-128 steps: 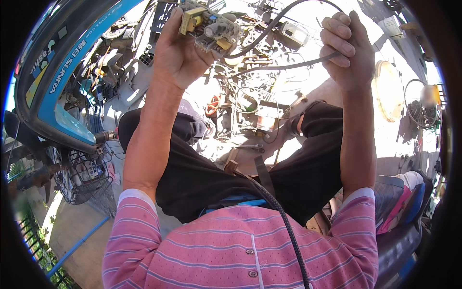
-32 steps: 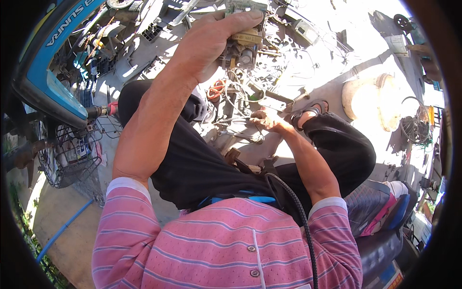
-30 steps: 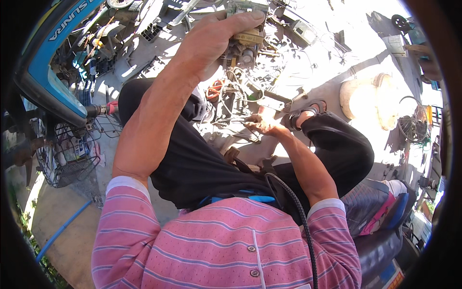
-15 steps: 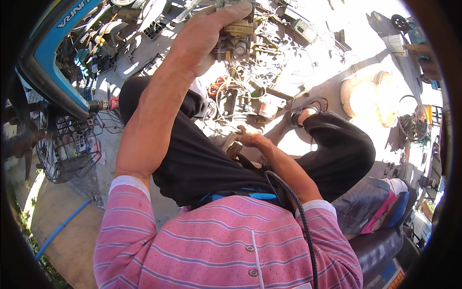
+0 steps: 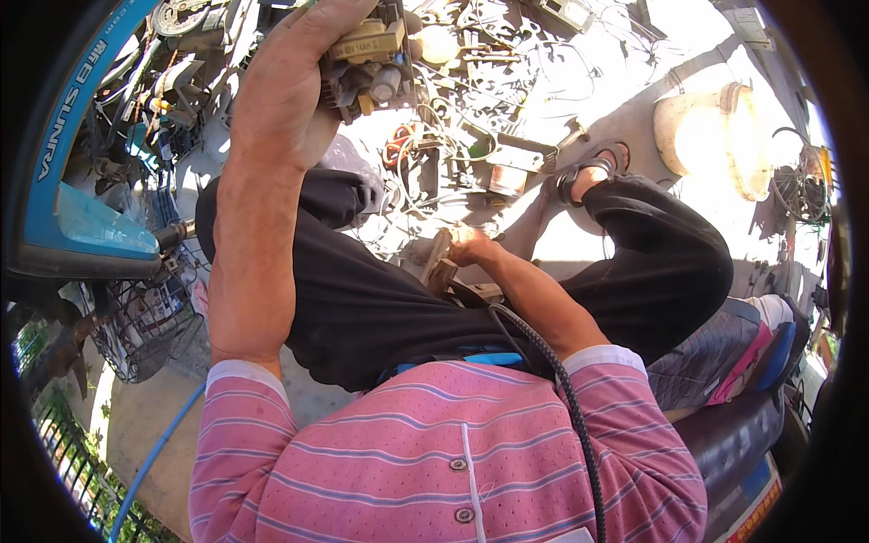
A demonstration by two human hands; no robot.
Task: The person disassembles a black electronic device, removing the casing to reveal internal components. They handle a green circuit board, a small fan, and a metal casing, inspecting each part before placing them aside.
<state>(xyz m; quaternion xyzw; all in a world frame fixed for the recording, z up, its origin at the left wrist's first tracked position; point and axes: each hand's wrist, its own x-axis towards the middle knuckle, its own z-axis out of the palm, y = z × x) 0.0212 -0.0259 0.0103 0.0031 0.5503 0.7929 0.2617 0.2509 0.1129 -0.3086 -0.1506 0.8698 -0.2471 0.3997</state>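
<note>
High at the upper left, my left hand (image 5: 285, 86) grips a circuit board (image 5: 371, 68) crowded with parts. A yellowish transformer and a round grey capacitor stand out on it; the board's top runs out of view. Down between my legs, my right hand (image 5: 469, 245) is curled closed beside a tan block-like piece (image 5: 441, 264). Its fingertips are partly hidden and washed out by glare, so what they hold cannot be made out. On the ground ahead lie tangled wires and small parts (image 5: 434, 176).
At the left stands a blue vehicle panel (image 5: 81, 154) above a black wire basket (image 5: 136, 330). A pale round tub (image 5: 706, 136) sits at the right. Behind my right side is a dark padded seat (image 5: 724, 443). A black braided cable (image 5: 570, 398) runs over my shirt.
My left hand has moved left with the circuit board, which now shows at a different tilt. My view has shifted a little. The right hand stays low beside the tan block.
</note>
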